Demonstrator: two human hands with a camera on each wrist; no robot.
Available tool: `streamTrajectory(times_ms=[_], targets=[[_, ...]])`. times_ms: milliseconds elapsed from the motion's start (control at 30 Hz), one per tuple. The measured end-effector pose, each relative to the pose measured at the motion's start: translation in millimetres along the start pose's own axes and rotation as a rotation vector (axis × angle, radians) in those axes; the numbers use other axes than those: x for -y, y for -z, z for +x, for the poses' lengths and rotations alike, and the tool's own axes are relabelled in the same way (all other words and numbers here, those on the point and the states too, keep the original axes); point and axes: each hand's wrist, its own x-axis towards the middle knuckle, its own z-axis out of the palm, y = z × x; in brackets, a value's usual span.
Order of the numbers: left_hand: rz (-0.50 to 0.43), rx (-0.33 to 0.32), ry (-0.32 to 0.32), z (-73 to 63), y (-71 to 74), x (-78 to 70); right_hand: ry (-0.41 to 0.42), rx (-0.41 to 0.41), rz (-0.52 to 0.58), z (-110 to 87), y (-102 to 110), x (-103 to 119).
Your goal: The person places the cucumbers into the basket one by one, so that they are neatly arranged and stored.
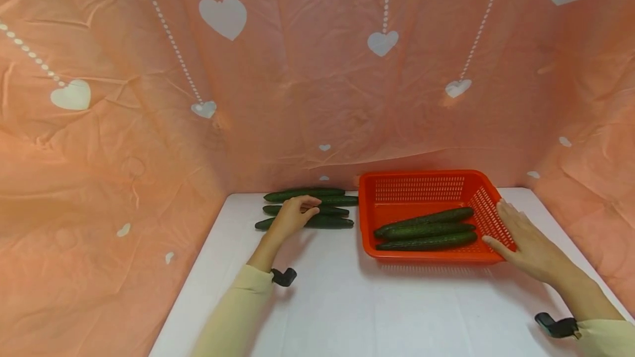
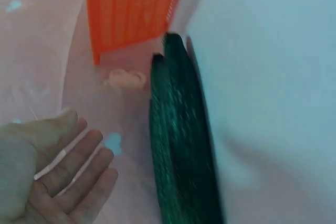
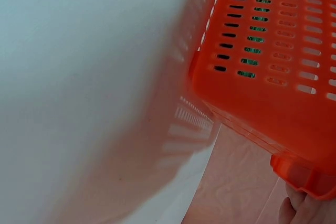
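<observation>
Several dark green cucumbers (image 1: 329,222) lie side by side on the white table at the left. My left hand (image 1: 294,218) is over them, fingers loosely bent and nothing held. In the left wrist view, that hand (image 2: 63,174) shows spread fingers beside two cucumbers (image 2: 181,129). A red-orange perforated basket (image 1: 421,258) stands to the right with three cucumbers (image 1: 426,230) inside. Against its right side rests my right hand (image 1: 533,247), fingers fairly straight at the rim and thumb over the edge. In the right wrist view only some fingers (image 3: 310,211) show, by the basket's handle.
Pink cloth with white hearts (image 1: 297,98) hangs behind and along both sides of the white table (image 1: 317,302). The basket's left wall comes close to the ends of the loose cucumbers. Each wrist carries a small black device (image 1: 284,277).
</observation>
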Motion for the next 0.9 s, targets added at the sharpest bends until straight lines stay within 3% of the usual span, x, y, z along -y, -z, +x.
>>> streamTrajectory(times_ms=[333, 533, 900], targets=[[0.014, 0.056, 0.033, -14.0, 22.1, 39.5, -0.023, 0.019, 0.017, 1.0, -0.1, -0.2], [0.055, 0.061, 0.007, -21.8, 33.2, 61.7, -0.016, 0.019, 0.015, 1.2, 0.3, -0.8], [0.17, 0.021, 0.057, -33.8, 50.5, 93.2, -0.009, 0.002, 0.003, 1.7, -0.9, -2.7]])
